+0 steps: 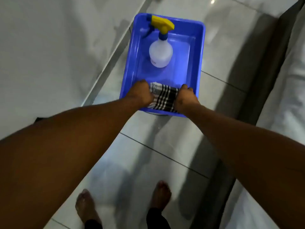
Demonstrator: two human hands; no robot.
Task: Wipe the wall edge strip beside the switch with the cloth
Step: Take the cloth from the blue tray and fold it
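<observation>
A black-and-white checked cloth lies bunched over the near rim of a blue plastic tub that stands on the tiled floor. My left hand grips the cloth's left end and my right hand grips its right end, both fists closed. The cloth is stretched between them. Inside the tub stands a white spray bottle with a yellow and blue trigger head. No switch or wall edge strip shows in this view.
A pale wall runs along the left, meeting the floor at a skirting line. A bed with white sheets and a dark frame lines the right. My bare feet stand on the glossy tiles below the tub.
</observation>
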